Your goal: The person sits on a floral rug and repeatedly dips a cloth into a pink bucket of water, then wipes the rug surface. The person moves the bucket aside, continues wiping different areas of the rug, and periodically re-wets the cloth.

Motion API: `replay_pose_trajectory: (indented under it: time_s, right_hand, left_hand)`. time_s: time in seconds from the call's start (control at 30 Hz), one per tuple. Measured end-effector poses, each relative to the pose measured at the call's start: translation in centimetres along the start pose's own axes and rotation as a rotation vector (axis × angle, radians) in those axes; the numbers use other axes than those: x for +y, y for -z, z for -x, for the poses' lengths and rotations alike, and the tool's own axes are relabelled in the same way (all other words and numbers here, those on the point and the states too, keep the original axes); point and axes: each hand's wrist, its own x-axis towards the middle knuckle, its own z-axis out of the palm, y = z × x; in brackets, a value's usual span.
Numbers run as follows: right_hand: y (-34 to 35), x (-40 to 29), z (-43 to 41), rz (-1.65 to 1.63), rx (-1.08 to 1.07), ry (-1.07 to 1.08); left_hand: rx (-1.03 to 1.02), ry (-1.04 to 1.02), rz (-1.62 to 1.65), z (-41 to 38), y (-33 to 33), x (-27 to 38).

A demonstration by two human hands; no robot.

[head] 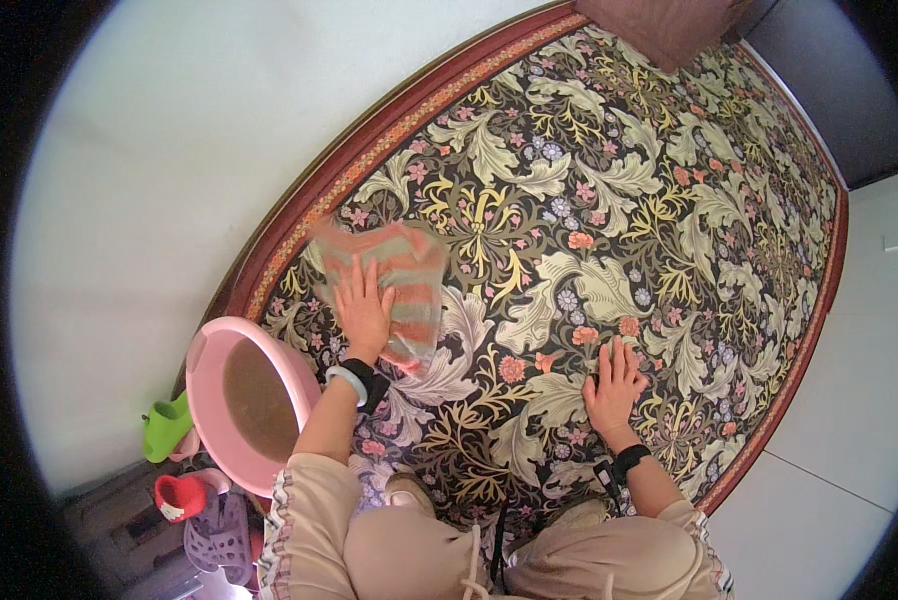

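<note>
My left hand lies flat on a striped orange and grey-green cloth, its fingers stretched out. The cloth is spread on the floral carpet and looks blurred at its edges. Beyond the forearm on the left stands a pink plastic basin of cloudy brown water. My right hand rests palm down on the carpet, fingers slightly apart, with nothing seen in it.
A white wall runs along the carpet's left edge. Green, red and purple shoes lie by the basin. Pale floor tiles border the right side. Brown furniture or fabric stands at the far end.
</note>
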Motion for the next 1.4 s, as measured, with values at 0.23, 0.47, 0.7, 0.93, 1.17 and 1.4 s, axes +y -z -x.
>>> replay_pose_trajectory:
  time_s: [0.23, 0.47, 0.7, 0.93, 1.17, 1.4]
  right_hand:
    - [-0.1, 0.5, 0.5, 0.063, -0.038, -0.007]
    - [2.8, -0.6, -2.7, -0.457, -0.424, -0.015]
    - [12.9, -13.9, -10.9, -1.084, -1.094, 0.2]
    - [19.0, -31.1, -16.5, -0.742, -0.868, 0.759]
    - [13.1, -42.5, -15.8, -1.013, -0.381, 0.889]
    - [6.7, -42.6, -12.5, -0.814, -0.68, 0.256]
  left_hand:
    - [-0.187, -0.596, 0.523, 7.8, 4.4, 13.4]
    - [-0.562, -0.545, 0.788, 11.0, 8.0, 15.3]
    - [-0.534, -0.078, 1.413, 7.5, 19.9, 9.2]
    - [-0.097, 0.192, 1.143, 11.4, 30.2, -7.3]
    - [0.038, 0.639, 0.707, 18.1, 24.7, -19.2]
    - [-0.1, 0.687, -0.237, 25.8, 21.5, -21.3]
